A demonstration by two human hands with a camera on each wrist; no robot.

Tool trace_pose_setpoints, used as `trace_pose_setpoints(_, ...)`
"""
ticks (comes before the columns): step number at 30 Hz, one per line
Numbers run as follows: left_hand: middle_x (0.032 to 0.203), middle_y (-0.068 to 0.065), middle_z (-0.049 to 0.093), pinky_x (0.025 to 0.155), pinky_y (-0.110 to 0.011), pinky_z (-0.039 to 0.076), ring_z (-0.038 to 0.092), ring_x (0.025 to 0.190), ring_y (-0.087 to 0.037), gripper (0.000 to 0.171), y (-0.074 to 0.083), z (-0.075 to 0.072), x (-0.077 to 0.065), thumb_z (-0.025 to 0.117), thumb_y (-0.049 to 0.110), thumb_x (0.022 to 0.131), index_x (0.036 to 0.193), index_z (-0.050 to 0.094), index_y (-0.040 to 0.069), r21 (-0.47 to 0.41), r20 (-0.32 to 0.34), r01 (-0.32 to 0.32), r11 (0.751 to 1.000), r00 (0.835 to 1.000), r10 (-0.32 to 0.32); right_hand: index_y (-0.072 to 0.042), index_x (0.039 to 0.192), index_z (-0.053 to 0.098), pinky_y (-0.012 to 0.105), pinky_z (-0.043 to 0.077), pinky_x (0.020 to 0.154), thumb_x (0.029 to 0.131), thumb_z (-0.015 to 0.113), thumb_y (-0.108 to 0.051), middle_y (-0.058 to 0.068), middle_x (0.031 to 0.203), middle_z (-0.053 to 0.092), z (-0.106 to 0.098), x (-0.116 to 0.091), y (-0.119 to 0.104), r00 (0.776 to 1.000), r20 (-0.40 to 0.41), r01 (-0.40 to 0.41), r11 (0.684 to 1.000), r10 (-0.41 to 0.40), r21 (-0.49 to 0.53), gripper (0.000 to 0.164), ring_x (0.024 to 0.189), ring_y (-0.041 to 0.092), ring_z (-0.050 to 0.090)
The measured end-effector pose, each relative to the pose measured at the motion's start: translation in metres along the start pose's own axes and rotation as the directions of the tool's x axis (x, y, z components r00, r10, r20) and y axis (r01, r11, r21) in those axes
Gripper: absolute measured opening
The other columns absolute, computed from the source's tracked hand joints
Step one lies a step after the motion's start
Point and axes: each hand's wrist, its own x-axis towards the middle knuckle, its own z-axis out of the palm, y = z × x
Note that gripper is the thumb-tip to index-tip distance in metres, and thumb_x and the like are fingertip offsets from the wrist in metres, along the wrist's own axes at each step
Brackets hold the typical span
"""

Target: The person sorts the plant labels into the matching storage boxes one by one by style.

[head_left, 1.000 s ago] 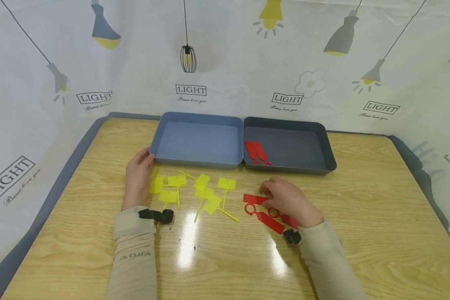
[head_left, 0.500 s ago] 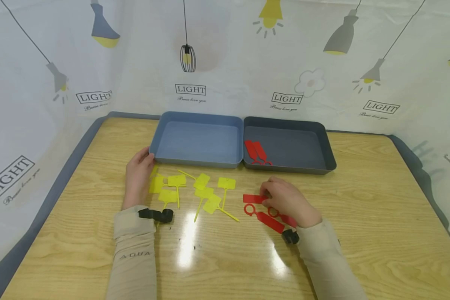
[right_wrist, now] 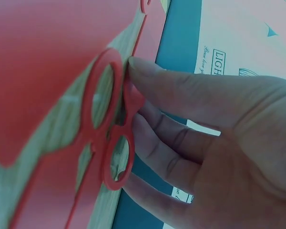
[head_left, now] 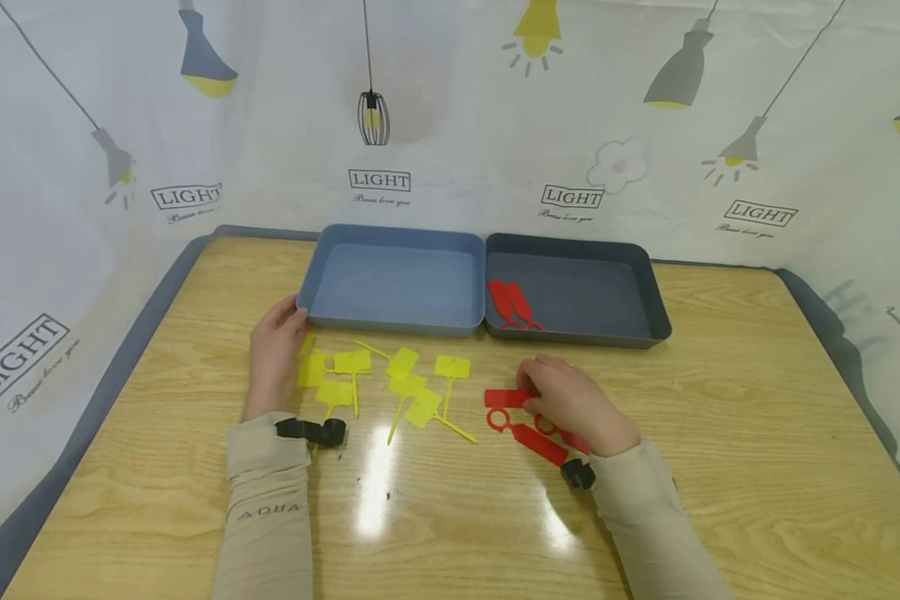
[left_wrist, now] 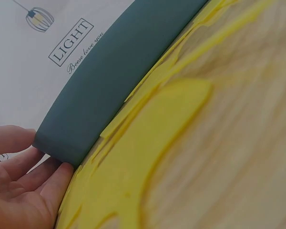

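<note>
My left hand [head_left: 277, 354] is at the front left corner of the blue tray [head_left: 392, 324], its fingertips [left_wrist: 65, 172] touching the tray's end. To the right, my right hand [head_left: 577, 404] pinches a red ring tag [head_left: 502, 398] by its narrow neck, between thumb and fingers. That tag lies at table level, and the hand hides its ring end in the head view. Two more red ring tags lie just in front; one red tag [head_left: 537, 443] shows plainly and the other is partly under my hand. Several yellow T-shaped plant labels [head_left: 423, 408] are spread between the hands.
A dark grey tray [head_left: 581, 340] stands right against the blue one, with two red tags [head_left: 508, 302] at its left end. The wooden table [head_left: 450, 525] reaches back to a printed curtain [head_left: 465, 125] behind the trays.
Both hands stay almost where they were. The right wrist has shifted very slightly left while the fingers keep to the same red tag; the labels and trays lie as before.
</note>
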Motion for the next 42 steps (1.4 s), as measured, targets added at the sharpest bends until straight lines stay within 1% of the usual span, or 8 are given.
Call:
trace_pose_setpoints(7,0.137,-0.015,0.036,0.100,-0.027,0.032,0.036,0.124,-0.020,0.043,0.000,-0.001,0.000,0.048,0.011,0.092,0.134,0.039,0.003,-0.014,0.004,-0.002,1.000,1.000,0.002,-0.016,0.076,0.053,0.026,0.040,0.059,0.076,0.069,-0.007,-0.005,0.073,0.047,0.000,0.001,0.000,1.000,0.000,0.019,1.000,-0.019,0.012,0.018,0.068,0.012,0.044)
trace_pose_setpoints(11,0.137,-0.015,0.036,0.100,-0.027,0.032,0.036,0.124,-0.020,0.044,-0.001,-0.002,-0.001,0.049,0.011,0.092,0.134,0.039,0.003,-0.025,0.006,0.003,1.000,1.000,-0.003,-0.016,0.071,0.051,0.025,0.038,0.056,0.076,0.067,-0.005,-0.005,0.071,0.045,0.001,0.000,-0.001,0.998,-0.012,0.054,0.999,-0.054,-0.003,0.020,0.064,0.012,0.043)
trace_pose_setpoints(15,0.137,-0.012,0.037,0.100,-0.026,0.033,0.037,0.123,-0.017,0.044,-0.002,-0.002,0.000,0.049,0.013,0.092,0.134,0.039,0.005,-0.014,0.001,0.014,1.000,1.000,-0.014,-0.016,0.070,0.049,0.024,0.036,0.053,0.076,0.064,-0.001,-0.005,0.070,0.042,0.002,-0.001,-0.001,0.994,-0.043,0.095,0.995,-0.097,-0.036,0.022,0.061,0.012,0.040)
trace_pose_setpoints(19,0.137,-0.012,0.037,0.100,-0.027,0.032,0.037,0.123,-0.017,0.043,-0.002,0.000,0.000,0.049,0.012,0.092,0.134,0.040,0.005,-0.026,-0.004,0.022,0.999,1.000,-0.022,-0.017,0.068,0.048,0.023,0.036,0.052,0.076,0.061,0.001,-0.007,0.068,0.041,0.003,-0.002,0.000,0.989,-0.079,0.122,0.991,-0.126,-0.053,0.023,0.058,0.011,0.040)
trace_pose_setpoints(23,0.137,-0.013,0.036,0.101,-0.028,0.032,0.036,0.124,-0.019,0.044,-0.002,0.001,0.000,0.049,0.012,0.092,0.134,0.039,0.004,-0.040,0.002,0.024,0.999,1.000,-0.024,-0.018,0.070,0.051,0.023,0.038,0.054,0.077,0.060,-0.001,-0.008,0.069,0.042,0.002,-0.001,0.001,0.988,-0.090,0.123,0.991,-0.127,-0.053,0.021,0.058,0.009,0.042)
trace_pose_setpoints(30,0.138,-0.013,0.035,0.101,-0.027,0.032,0.035,0.125,-0.020,0.044,-0.001,0.001,0.000,0.048,0.011,0.092,0.135,0.038,0.004,-0.045,0.013,0.022,0.999,1.000,-0.022,-0.019,0.076,0.056,0.025,0.040,0.057,0.080,0.065,-0.011,-0.008,0.068,0.049,-0.003,0.003,0.001,0.992,-0.090,0.088,0.996,-0.089,-0.016,0.013,0.061,0.010,0.045)
trace_pose_setpoints(35,0.138,-0.014,0.035,0.100,-0.027,0.032,0.035,0.125,-0.020,0.045,-0.001,0.000,0.000,0.049,0.011,0.092,0.135,0.038,0.004,-0.047,0.014,0.016,0.999,1.000,-0.015,-0.018,0.084,0.062,0.025,0.043,0.060,0.081,0.067,-0.016,-0.010,0.075,0.052,-0.007,0.003,0.000,0.980,-0.169,0.110,0.994,-0.104,0.021,0.007,0.066,0.009,0.047)
trace_pose_setpoints(42,0.137,-0.015,0.035,0.101,-0.028,0.032,0.035,0.125,-0.021,0.044,0.001,0.000,0.000,0.048,0.010,0.092,0.134,0.038,0.003,-0.054,0.014,0.013,0.998,1.000,-0.012,-0.020,0.088,0.063,0.021,0.043,0.058,0.082,0.065,-0.017,-0.013,0.080,0.050,-0.009,0.002,0.002,0.949,-0.294,0.137,0.989,-0.113,0.063,0.007,0.066,0.006,0.044)
